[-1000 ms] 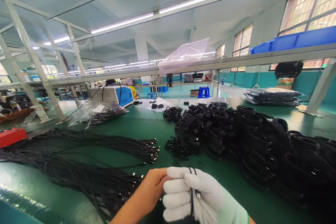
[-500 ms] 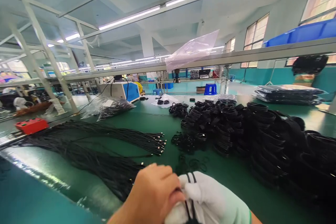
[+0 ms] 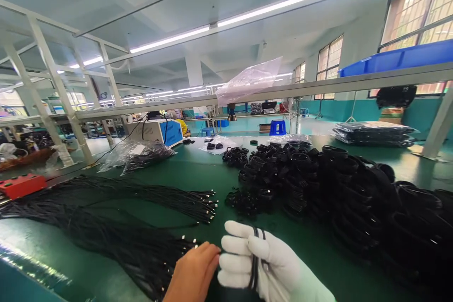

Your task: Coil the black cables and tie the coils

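Note:
My right hand, in a white glove, is closed around loops of a thin black cable that cross its palm. My bare left hand is bunched against the glove's fingers at the bottom edge, and whether it holds part of the cable is hidden. Both hands hover low over the green table. Just left of them lie straight black cables with metal plug ends pointing right. A large heap of coiled black cables fills the table's right side.
A red box sits at the left edge. A clear bag of cables and a blue-and-white machine stand at the back. A metal shelf rail carries a plastic sheet and a blue bin. Flat packed bags lie far right.
My left hand has slid off the top of the glove and dropped lower left. The gloved right hand's fingers show again, with the cable loops still across the palm.

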`<state>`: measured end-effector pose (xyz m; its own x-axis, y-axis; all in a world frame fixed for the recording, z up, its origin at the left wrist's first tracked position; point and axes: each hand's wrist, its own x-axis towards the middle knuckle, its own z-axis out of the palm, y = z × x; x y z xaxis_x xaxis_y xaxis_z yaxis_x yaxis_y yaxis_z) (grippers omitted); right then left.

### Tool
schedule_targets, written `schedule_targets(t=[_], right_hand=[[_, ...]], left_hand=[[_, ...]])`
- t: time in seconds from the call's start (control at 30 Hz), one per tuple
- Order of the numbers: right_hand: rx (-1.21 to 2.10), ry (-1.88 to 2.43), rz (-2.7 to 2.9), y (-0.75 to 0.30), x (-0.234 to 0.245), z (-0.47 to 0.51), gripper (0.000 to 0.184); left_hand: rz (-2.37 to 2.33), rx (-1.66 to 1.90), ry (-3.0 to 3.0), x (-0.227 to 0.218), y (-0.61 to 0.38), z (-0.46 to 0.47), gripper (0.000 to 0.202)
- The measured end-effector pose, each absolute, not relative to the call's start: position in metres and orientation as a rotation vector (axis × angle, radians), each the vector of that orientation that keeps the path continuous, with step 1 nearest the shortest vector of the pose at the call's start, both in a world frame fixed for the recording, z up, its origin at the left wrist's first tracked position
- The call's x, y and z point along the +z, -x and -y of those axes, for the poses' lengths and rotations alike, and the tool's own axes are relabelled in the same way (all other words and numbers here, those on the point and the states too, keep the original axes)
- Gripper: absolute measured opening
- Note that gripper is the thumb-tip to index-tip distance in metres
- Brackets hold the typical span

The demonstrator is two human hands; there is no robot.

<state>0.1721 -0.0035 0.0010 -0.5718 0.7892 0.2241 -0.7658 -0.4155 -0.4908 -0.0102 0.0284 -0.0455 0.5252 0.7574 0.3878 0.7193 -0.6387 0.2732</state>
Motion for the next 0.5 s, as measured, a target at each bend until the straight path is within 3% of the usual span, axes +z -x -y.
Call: schedule_targets(t=[0.13,0.27,0.4,0.5], right_hand=[[1.912,0.289,0.636,-0.175,-0.005,0.001,0.03],[1.923,0.559,0.759,-0.172,-0.012,0.009,0.032],[2.204,0.391,0.933,-0.17,-0.022,0.016,0.03],[2.311,0.317,0.9,-0.166,-0.032,0.017,0.034]], left_hand=[[-1.226,0.748,-3.049,-0.059,0.003,0.001,0.019],[-1.04,0.915,-3.1,-0.026,-0.008,0.008,0.023],[-0.873,0.739,-2.786,0.019,-0.005,-0.012,0.02],[-0.958,0.584,-2.271,0.027,-0.003,-0.029,0.022]])
